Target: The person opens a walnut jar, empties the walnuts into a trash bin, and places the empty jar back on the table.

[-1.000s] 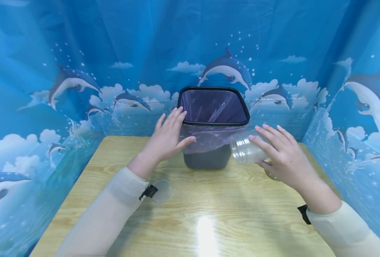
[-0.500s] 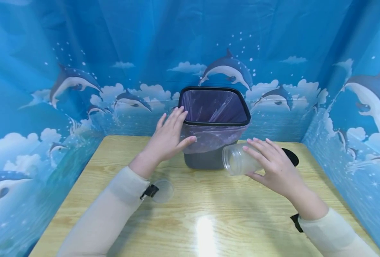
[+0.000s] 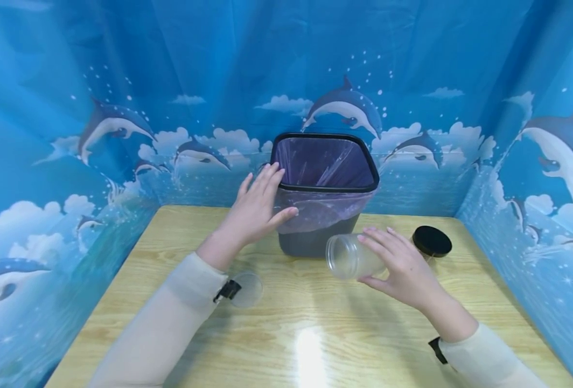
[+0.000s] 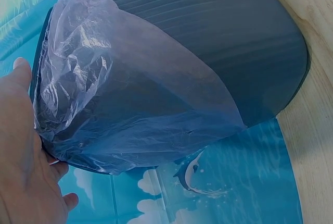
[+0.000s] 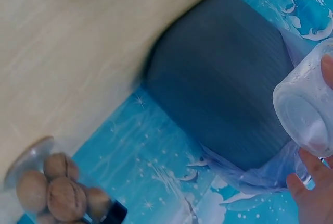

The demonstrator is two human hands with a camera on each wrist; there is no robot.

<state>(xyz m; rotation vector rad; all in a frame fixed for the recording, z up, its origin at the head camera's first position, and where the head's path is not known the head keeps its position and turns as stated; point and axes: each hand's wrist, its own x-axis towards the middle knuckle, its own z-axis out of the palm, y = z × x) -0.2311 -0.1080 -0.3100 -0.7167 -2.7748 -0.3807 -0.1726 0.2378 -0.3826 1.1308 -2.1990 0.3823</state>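
Note:
A dark grey trash bin (image 3: 311, 245), lined with a thin purple bag (image 3: 325, 210), stands at the back of the table. My left hand (image 3: 257, 205) rests at the left side of its black rim, fingers straight; the left wrist view has this hand (image 4: 26, 151) beside the bag's folded edge. My right hand (image 3: 403, 264) grips a clear plastic jar (image 3: 351, 257), tilted on its side with its uncovered mouth to the left, in front of the bin. In the right wrist view, that jar (image 5: 307, 99) shows its base, and I see nothing inside it.
A second jar with a black lid (image 3: 432, 241) stands behind my right hand; walnuts (image 5: 66, 199) fill it in the right wrist view. A clear round disc (image 3: 246, 289) lies by my left wrist. A blue dolphin curtain (image 3: 218, 81) surrounds the table (image 3: 267, 334).
My right hand has drawn the clear jar left, down and away from the bin's right side, uncovering the black-lidded jar behind it. The left hand has stayed at the rim.

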